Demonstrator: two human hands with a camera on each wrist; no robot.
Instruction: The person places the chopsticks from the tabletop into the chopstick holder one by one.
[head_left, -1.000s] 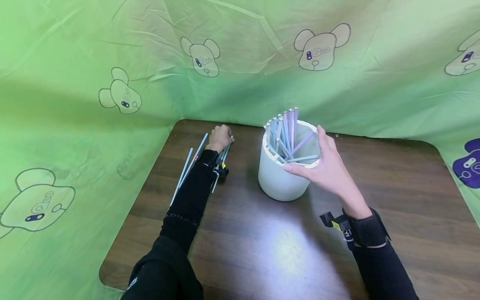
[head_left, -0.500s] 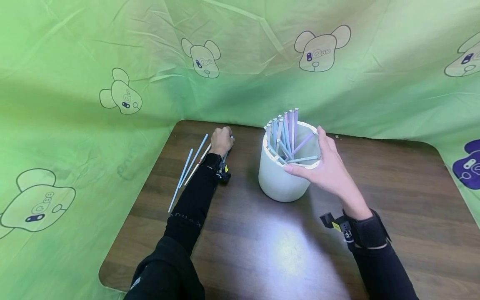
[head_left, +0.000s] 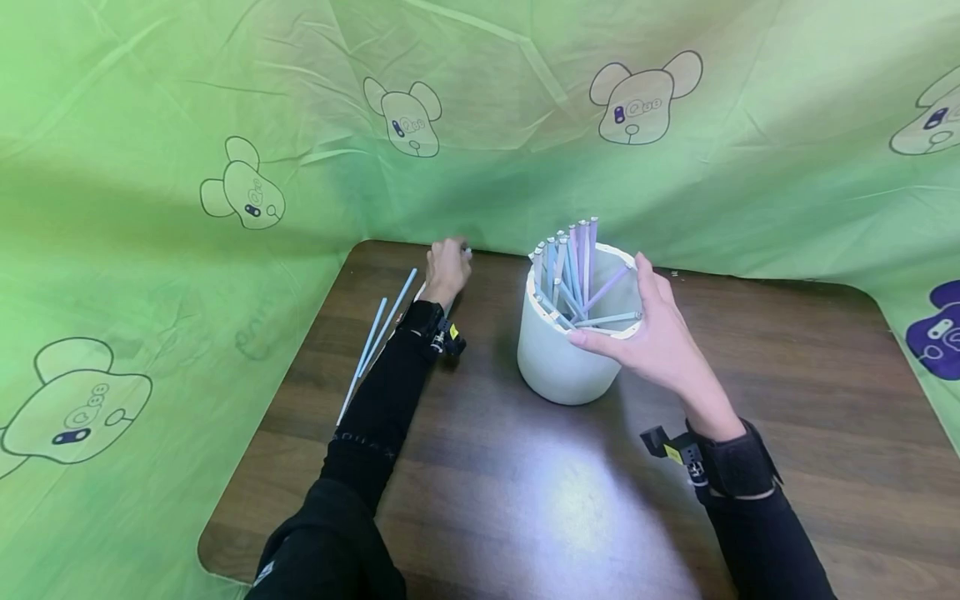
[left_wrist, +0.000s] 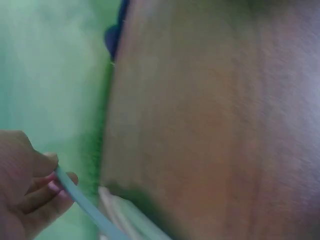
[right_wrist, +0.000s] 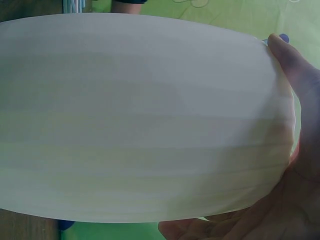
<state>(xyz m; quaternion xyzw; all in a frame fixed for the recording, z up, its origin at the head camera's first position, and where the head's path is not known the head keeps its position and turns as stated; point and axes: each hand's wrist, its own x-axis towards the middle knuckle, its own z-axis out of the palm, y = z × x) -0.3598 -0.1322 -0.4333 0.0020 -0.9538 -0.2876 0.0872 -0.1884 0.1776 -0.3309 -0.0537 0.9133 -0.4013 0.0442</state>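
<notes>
At the far left of the table, my left hand (head_left: 447, 271) pinches one end of a pale blue straw (left_wrist: 82, 201) between thumb and fingers. Below that straw, more pale straws (left_wrist: 135, 220) show blurred in the left wrist view. My arm covers part of the straws beneath it. Two light blue straws (head_left: 390, 321) lie slanted just left of that arm. My right hand (head_left: 663, 342) grips the rim of a white round container (head_left: 555, 358), thumb at the front and fingers at the far side. Several blue and purple straws (head_left: 588, 258) stand and lean in it.
The brown wooden table (head_left: 480, 500) has rounded corners. A green cloth (head_left: 480, 183) printed with bear heads hangs along its back and left edges. A bright light spot reflects off the tabletop in front of the container.
My left hand has moved slightly toward the table's far edge, the straw's end rising with it. The right hand and the container have stayed in place.
</notes>
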